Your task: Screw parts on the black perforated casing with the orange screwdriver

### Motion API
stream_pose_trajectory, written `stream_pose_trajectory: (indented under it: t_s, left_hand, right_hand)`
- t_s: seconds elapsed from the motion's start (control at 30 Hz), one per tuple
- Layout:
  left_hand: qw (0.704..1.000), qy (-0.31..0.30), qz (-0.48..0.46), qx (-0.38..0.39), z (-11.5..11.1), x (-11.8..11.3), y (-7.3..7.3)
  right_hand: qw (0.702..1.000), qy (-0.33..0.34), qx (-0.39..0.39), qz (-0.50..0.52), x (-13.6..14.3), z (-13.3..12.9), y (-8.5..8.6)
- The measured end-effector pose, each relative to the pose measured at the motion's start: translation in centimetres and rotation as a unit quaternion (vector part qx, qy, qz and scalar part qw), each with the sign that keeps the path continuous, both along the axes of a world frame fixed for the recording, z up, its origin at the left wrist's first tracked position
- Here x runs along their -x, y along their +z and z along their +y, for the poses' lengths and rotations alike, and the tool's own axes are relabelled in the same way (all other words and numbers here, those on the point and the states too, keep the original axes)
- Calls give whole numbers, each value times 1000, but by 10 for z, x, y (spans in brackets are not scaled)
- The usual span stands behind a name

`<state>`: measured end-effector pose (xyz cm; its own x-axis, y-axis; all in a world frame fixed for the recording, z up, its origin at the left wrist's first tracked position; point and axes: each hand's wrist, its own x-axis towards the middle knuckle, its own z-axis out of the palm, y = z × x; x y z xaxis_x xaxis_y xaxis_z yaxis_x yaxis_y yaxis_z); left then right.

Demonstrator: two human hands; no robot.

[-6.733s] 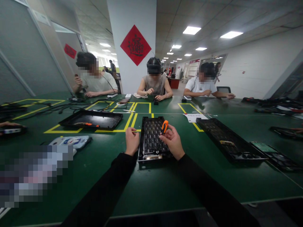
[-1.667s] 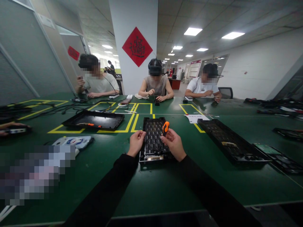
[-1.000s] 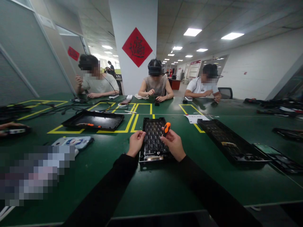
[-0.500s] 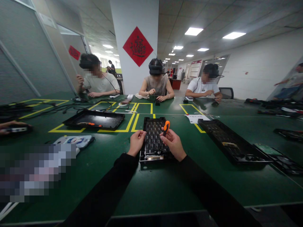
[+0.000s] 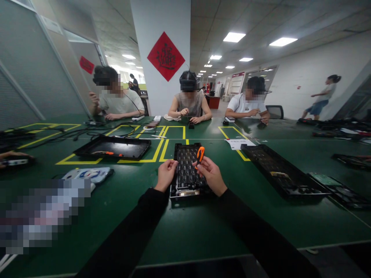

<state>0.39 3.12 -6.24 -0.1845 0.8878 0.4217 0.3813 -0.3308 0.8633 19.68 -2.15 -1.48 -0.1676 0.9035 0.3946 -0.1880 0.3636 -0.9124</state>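
Observation:
A black rectangular case [image 5: 185, 157] lies on the green table, its inside lined with rows of small dark shapes and a pale strip near its front edge. My right hand [image 5: 213, 175] grips an orange-and-black screwdriver [image 5: 199, 155] over the case's right side. The handle points up and the shaft slopes down toward the front of the case, where the tip is hard to make out. At the case's left edge my left hand [image 5: 166, 175] is closed, thumb and fingers pinched together. Whatever sits between those fingertips is too small to see.
Another black case [image 5: 282, 177] lies to the right, beside a device with a green panel [image 5: 324, 180]. A shallow black tray [image 5: 142, 148] and a phone-like item in a printed cover [image 5: 98, 175] lie left. Cables [image 5: 82, 133] cross the back left. Three people sit opposite.
The screwdriver handle has tilted a little, and my right fingers have shifted on it. My left hand stays at the case's edge. A walking person has come further into view at the right.

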Motion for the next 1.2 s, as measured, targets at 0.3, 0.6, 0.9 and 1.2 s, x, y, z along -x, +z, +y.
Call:
stream_pose_trajectory:
  t_s: [0.3, 0.6, 0.9, 1.2]
  left_hand:
    - [1000, 5, 3, -5, -3, -1, 2]
    - [1000, 5, 3, -13, -4, -1, 4]
    - [1000, 12, 4, -11, -3, -1, 3]
    - [999, -13, 0, -32, -7, -1, 6]
  right_hand:
    - [1000, -10, -3, -23, 1, -3, 2]
    - [999, -35, -21, -23, 1, -1, -2]
    - [1000, -10, -7, -7, 1, -2, 0]
    - [1000, -23, -13, -9, 2, -2, 1]
